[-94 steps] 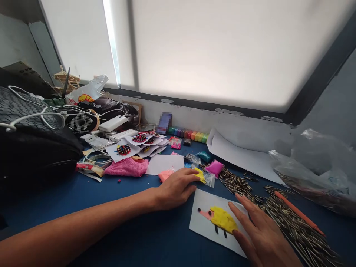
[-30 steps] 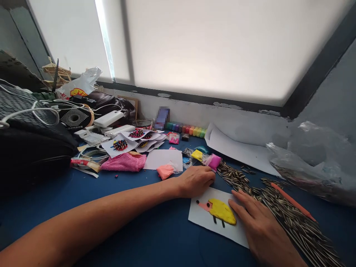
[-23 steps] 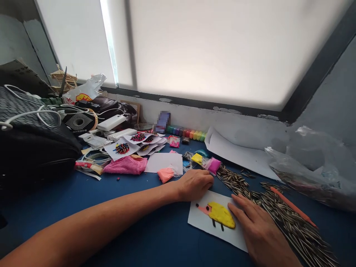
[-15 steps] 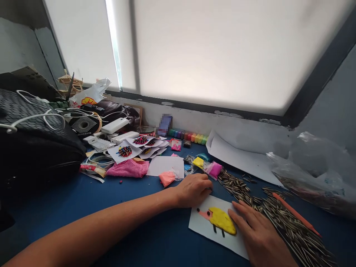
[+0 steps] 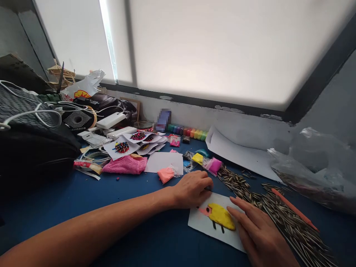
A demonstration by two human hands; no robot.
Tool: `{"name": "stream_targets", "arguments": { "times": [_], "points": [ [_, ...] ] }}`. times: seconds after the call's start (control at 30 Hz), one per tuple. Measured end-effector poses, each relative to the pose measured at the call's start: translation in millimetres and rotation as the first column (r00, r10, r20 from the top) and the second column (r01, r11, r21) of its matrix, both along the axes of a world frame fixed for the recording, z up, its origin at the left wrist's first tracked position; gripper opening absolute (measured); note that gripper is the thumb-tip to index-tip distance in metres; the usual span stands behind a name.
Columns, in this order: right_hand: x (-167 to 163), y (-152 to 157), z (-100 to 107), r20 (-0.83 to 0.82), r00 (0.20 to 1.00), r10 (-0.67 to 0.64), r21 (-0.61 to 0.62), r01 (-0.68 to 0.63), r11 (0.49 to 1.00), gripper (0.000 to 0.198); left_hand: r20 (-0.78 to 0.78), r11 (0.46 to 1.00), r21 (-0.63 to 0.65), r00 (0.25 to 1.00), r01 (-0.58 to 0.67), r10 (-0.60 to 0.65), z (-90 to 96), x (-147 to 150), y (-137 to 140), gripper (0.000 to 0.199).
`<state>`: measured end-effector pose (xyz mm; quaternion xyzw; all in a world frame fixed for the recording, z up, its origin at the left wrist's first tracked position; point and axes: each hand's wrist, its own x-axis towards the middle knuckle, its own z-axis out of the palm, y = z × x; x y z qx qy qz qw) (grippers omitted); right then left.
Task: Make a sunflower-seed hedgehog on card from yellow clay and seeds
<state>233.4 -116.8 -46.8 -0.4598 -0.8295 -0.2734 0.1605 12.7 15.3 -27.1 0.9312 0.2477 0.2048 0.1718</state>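
A white card (image 5: 200, 221) lies on the blue table, bearing a clay hedgehog-like animal. Its body is yellow clay (image 5: 221, 216), its pointed face is pink clay (image 5: 204, 211) with a black eye, and two dark legs stick out below. My left hand (image 5: 193, 189) rests at the card's upper left edge with its fingers curled in; whatever they hold, if anything, is hidden. On the card's right side lies my right hand (image 5: 257, 230), fingers stretched out, the fingertips close to the yellow clay's right end.
Striped sunflower seeds (image 5: 289, 218) spread at the right, an orange stick (image 5: 294, 209) on them. Bagged clay in yellow (image 5: 197, 159), magenta (image 5: 214, 166) and orange (image 5: 166, 175) lies beyond my left hand. Further left are a pink cloth (image 5: 125, 165), decorated cards (image 5: 121, 147) and a black bag (image 5: 36, 137).
The view has shifted slightly. My left hand sits a little lower over the card and now partly covers the animal's black nose. The right hand stays at the card's right side, fingers still outstretched.
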Motion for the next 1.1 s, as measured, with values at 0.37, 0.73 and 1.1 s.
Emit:
{"name": "stream_targets", "arguments": {
  "times": [0.37, 0.73, 1.1],
  "points": [
    [-19, -5, 9, -0.071, 0.997, -0.028, 0.038, 0.031, 0.999, 0.034, 0.131, 0.995, -0.092, 0.991, 0.031, -0.019, -6.0, 0, 9, 0.015],
    [-10, -3, 1, -0.14, 0.989, -0.036, 0.023, 0.039, 0.999, 0.037, 0.164, 0.991, -0.098, 0.984, 0.092, -0.075, -2.3, 0, 4, 0.012],
    [-6, -5, -4, -0.113, 0.993, -0.044, -0.043, 0.04, 0.998, 0.041, 0.041, 0.922, -0.09, 0.926, 0.377, -0.375, 5.1, -12, -12, 0.06]
  ]
}}
